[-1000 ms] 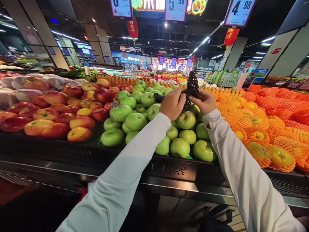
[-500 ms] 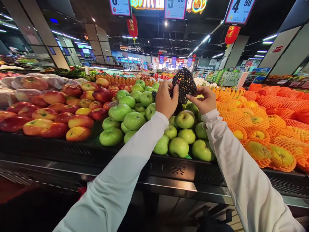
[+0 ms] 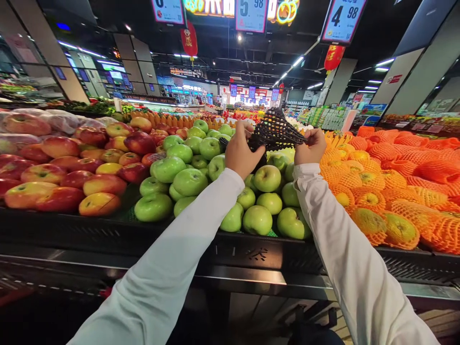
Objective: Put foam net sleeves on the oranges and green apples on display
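Note:
A black foam fruit net [image 3: 276, 130] is stretched between my two hands above the green apples [image 3: 190, 182]. My left hand [image 3: 242, 149] grips its left end with thumb and curled fingers. The net's right end is pinched in my right hand [image 3: 311, 146] and drawn out to a point. Whether a fruit sits inside the net I cannot tell. More black netting shows just left of my left hand, on the apples. Green apples lie below and in front of both hands.
Red and yellow apples [image 3: 64, 172] fill the left of the display. Oranges in orange foam nets [image 3: 381, 191] lie on the right, beside fruit in red-orange nets [image 3: 424, 148]. A black tray edge [image 3: 108, 235] runs along the front. Price screens [image 3: 251, 14] hang overhead.
The black net, upright and bunched before, is now pulled out sideways to the right. My right hand has closed on its tip and moved slightly away from my left. The view has shifted slightly.

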`<action>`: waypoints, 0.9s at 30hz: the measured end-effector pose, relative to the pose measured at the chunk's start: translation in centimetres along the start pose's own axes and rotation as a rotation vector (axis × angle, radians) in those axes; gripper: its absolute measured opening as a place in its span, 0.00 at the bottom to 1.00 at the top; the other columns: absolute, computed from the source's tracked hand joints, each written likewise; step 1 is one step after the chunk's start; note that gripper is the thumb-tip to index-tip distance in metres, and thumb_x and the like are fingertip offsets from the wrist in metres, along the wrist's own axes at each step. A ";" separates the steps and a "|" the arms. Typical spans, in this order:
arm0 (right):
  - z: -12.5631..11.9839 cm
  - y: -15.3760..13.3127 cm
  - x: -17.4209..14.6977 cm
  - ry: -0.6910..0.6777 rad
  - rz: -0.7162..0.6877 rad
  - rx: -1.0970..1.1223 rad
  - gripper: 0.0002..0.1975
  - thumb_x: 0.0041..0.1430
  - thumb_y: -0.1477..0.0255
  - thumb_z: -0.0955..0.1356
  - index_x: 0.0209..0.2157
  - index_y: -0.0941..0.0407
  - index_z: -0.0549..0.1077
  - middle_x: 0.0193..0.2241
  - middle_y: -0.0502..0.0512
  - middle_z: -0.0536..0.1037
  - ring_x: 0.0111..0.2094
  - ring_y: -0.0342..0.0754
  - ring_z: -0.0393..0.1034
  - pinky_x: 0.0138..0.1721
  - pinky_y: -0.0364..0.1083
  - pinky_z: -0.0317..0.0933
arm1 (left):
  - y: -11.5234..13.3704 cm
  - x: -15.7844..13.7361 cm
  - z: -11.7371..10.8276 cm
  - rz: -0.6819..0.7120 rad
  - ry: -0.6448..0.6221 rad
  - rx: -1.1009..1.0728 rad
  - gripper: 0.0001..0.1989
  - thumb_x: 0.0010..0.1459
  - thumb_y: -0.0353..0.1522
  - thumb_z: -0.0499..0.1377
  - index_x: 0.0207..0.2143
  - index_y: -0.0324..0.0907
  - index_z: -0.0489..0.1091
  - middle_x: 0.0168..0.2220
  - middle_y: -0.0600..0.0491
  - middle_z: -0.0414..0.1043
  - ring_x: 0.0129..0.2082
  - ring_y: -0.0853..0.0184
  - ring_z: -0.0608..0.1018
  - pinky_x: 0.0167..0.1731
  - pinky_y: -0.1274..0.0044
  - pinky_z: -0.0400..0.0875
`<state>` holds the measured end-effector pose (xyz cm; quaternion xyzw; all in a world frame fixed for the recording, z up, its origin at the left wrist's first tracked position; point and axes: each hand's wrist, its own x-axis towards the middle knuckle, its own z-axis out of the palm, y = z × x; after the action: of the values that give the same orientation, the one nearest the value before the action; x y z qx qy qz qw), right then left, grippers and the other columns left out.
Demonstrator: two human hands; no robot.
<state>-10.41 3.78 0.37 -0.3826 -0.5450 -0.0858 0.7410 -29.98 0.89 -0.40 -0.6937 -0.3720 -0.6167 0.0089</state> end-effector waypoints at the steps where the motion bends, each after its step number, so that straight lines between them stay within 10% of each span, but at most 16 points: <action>1: 0.0 -0.4 0.0 -0.024 0.021 0.056 0.14 0.47 0.69 0.68 0.27 0.51 0.55 0.26 0.47 0.58 0.28 0.42 0.57 0.29 0.42 0.56 | -0.1 0.0 0.0 -0.028 0.011 0.005 0.13 0.55 0.29 0.64 0.42 0.45 0.66 0.36 0.53 0.74 0.40 0.61 0.77 0.44 0.70 0.71; 7: -1.1 -3.9 -0.5 -0.554 0.408 0.572 0.20 0.49 0.50 0.70 0.36 0.50 0.70 0.31 0.51 0.72 0.34 0.49 0.70 0.33 0.49 0.67 | -0.4 0.4 -0.5 -0.054 0.016 0.035 0.09 0.62 0.39 0.60 0.32 0.43 0.69 0.34 0.47 0.76 0.45 0.55 0.78 0.49 0.66 0.72; 15: -1.9 -6.2 -0.9 -0.643 0.602 0.416 0.34 0.55 0.40 0.64 0.50 0.52 0.76 0.38 0.58 0.81 0.50 0.59 0.74 0.49 0.58 0.68 | 1.3 -1.3 -0.4 0.159 -0.355 -0.306 0.14 0.64 0.41 0.59 0.43 0.41 0.74 0.40 0.48 0.81 0.41 0.60 0.81 0.46 0.70 0.76; 21: -0.5 -5.4 -2.0 -0.764 0.566 0.466 0.35 0.49 0.37 0.67 0.45 0.50 0.77 0.37 0.54 0.82 0.51 0.58 0.74 0.50 0.57 0.70 | 0.1 -0.5 0.4 0.068 -0.189 -0.210 0.13 0.64 0.37 0.60 0.49 0.42 0.69 0.45 0.46 0.79 0.46 0.57 0.81 0.51 0.66 0.74; 27: -0.2 -4.5 -1.5 -0.610 0.455 0.436 0.33 0.44 0.39 0.70 0.41 0.50 0.74 0.38 0.55 0.81 0.47 0.57 0.76 0.44 0.56 0.71 | 0.0 -0.2 0.3 -0.067 -0.122 -0.222 0.14 0.62 0.37 0.62 0.48 0.44 0.67 0.42 0.50 0.78 0.38 0.63 0.81 0.46 0.70 0.75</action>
<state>-13.26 0.09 1.16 -0.3355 -0.6461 0.3136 0.6096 -29.72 0.94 -0.62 -0.7137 -0.3243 -0.6108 -0.1112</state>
